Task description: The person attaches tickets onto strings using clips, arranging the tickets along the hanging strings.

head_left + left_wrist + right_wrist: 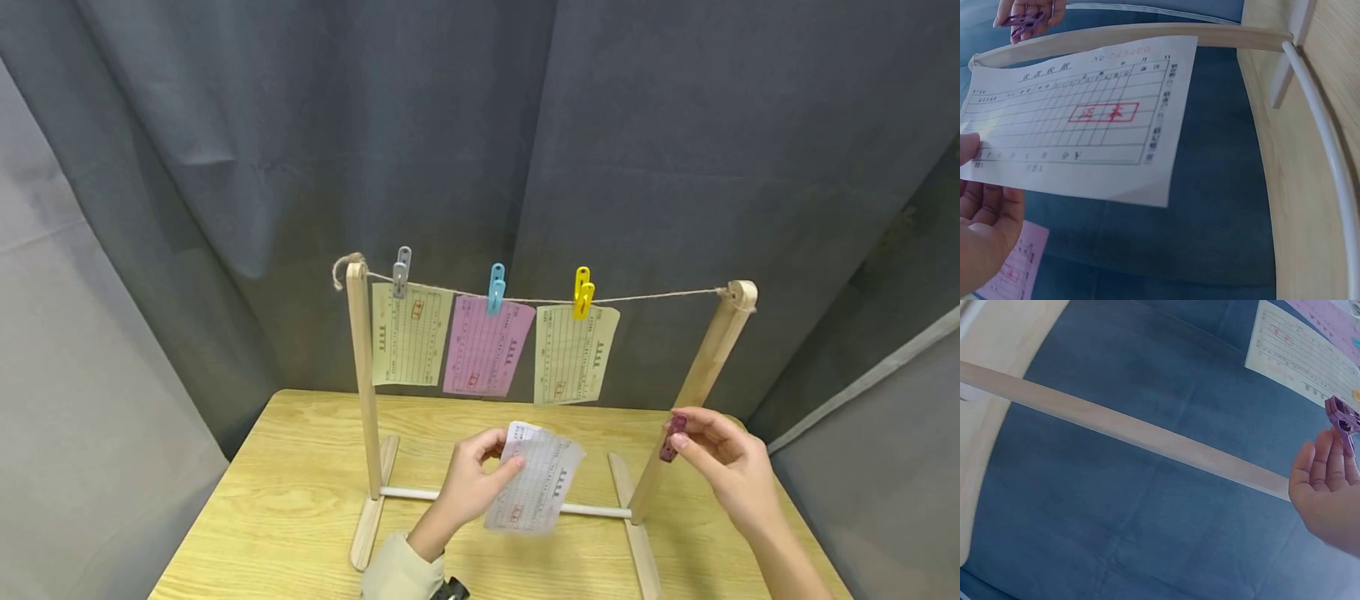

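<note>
My left hand point(477, 479) pinches a white printed receipt slip point(534, 482) between thumb and fingers, low in front of the rack. The left wrist view shows a red stamped box on this slip point(1079, 119). Over by the rack's right post, my right hand point(723, 458) holds a purple clothespin point(673, 438) between thumb and fingertips. That clothespin point(1342, 419) also shows in the right wrist view. On the string point(652, 297) hang a yellowish slip point(410, 337) under a grey clothespin point(402, 271), a pink slip point(487, 350) under a blue one point(496, 288), and another yellowish slip point(573, 358) under a yellow one point(582, 292).
The string runs between a left wooden post point(364, 383) and a right wooden post point(701, 375). A white rod point(408, 493) joins the posts low down. Wooden feet point(636, 533) stand on the table point(300, 475). Dark curtains point(450, 125) hang behind.
</note>
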`<state>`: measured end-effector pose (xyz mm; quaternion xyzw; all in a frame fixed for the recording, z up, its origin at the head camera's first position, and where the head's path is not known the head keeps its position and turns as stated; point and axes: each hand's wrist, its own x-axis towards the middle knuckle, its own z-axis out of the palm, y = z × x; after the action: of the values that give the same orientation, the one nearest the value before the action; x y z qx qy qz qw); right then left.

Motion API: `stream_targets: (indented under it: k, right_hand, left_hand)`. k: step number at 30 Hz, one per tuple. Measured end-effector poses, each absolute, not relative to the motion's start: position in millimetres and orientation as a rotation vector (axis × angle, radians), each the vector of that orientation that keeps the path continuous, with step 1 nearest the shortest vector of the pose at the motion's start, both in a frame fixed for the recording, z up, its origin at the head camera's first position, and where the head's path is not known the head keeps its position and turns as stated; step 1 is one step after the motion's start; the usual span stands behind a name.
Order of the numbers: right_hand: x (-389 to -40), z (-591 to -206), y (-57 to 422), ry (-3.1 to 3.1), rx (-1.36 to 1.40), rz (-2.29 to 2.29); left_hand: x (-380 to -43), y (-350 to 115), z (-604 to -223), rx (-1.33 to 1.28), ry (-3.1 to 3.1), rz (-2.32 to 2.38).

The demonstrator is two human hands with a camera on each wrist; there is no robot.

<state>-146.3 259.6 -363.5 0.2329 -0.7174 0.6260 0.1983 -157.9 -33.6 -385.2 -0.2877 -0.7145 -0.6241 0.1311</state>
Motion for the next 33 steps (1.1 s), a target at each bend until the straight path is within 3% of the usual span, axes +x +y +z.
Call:
stream_targets:
  k: [11,22,33]
  right_hand:
    - [-151.7,-333.1,257.0,-1.968,0.747,1.726]
    - [-155.7,-304.5,253.8,-1.956,0.656,1.678]
    - [-161.1,-285.3,253.4,-1.754,0.886,1.741]
  left_hand:
    - [-163.3,-17.1,-366.4,-0.807,-2.036,-1.853]
    - [-171.1,-4.7,-352.4,-0.811,-2.023,-1.889]
    - [-179.2,8.0,-344.8,-0.763,-1.972,-1.991]
